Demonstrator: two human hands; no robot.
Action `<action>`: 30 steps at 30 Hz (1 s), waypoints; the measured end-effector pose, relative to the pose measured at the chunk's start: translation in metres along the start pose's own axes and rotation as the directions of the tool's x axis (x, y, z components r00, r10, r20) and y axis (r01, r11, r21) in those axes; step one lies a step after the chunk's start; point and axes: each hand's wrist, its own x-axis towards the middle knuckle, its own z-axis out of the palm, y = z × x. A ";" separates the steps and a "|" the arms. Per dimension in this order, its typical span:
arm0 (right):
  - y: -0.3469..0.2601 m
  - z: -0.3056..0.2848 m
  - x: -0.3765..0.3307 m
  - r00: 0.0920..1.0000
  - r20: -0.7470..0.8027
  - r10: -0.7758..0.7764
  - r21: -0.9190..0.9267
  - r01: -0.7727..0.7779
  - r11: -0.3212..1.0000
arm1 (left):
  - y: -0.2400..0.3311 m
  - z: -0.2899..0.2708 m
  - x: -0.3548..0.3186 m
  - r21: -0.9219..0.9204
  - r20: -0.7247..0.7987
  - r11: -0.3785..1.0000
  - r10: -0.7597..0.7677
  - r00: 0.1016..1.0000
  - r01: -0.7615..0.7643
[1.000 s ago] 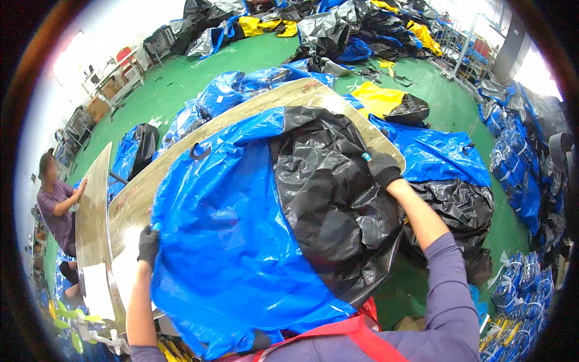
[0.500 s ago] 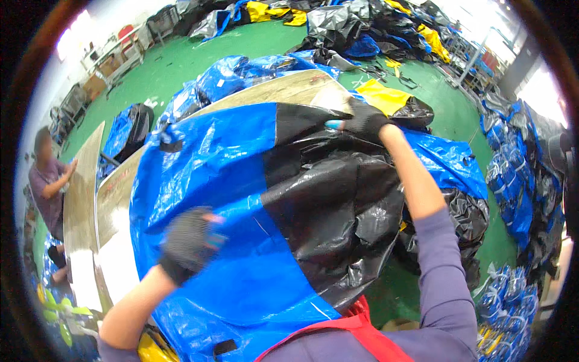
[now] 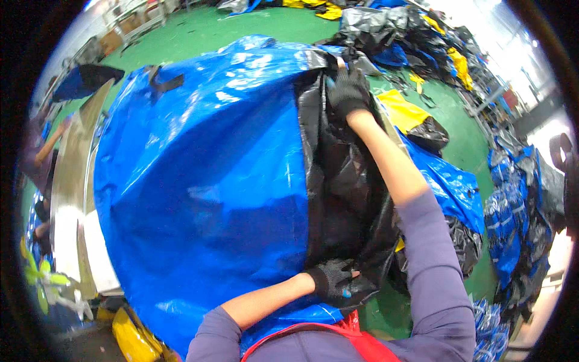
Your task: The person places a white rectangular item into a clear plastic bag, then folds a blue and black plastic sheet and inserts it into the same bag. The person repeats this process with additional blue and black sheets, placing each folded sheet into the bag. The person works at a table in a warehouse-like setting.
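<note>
A large blue tarpaulin piece [image 3: 205, 175] with a shiny black section [image 3: 341, 199] along its right side lies spread in front of me. Both my hands wear dark grey knit gloves. At the far end of the black section, my right hand [image 3: 348, 93] is closed on the material, its fingers pointing away from me. My left hand [image 3: 332, 279] is closed on the black section near my body, its thumb and fingers to the right. Folds hide part of what each hand grips. A dark strap or slot [image 3: 166, 81] shows near the far left corner.
A wood-grained board [image 3: 78, 181] stands at the left, a person's arm [image 3: 51, 145] behind it. Yellow-and-black material [image 3: 407, 114] and blue tarpaulin [image 3: 452, 184] lie at the right on the green floor [image 3: 199, 33]. Stacked blue bundles [image 3: 509, 217] line the far right.
My left hand has moved right, from the blue part to the near black edge. My right hand has moved farther away. The tarpaulin has spread over the board, and its black section looks narrower and gathered.
</note>
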 end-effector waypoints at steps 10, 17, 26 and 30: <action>0.109 0.038 -0.186 0.815 0.580 -0.006 -0.200 0.149 0.969 | 0.104 -0.180 -0.295 0.106 -0.877 -0.083 -0.478 0.054 0.991; 0.120 0.048 -0.185 0.834 0.551 -0.036 -0.135 0.132 0.982 | 0.166 -0.024 -0.381 -0.839 -0.241 0.165 -0.967 -0.083 0.519; 0.126 0.016 -0.176 0.791 0.610 -0.052 0.019 0.051 0.999 | 0.190 -0.012 -0.436 -0.446 -0.782 0.382 -0.605 -0.146 0.810; 0.121 0.016 -0.177 0.788 0.614 -0.054 0.000 0.069 0.998 | 0.191 0.017 -0.436 -0.454 -0.741 0.034 -0.570 -0.356 0.890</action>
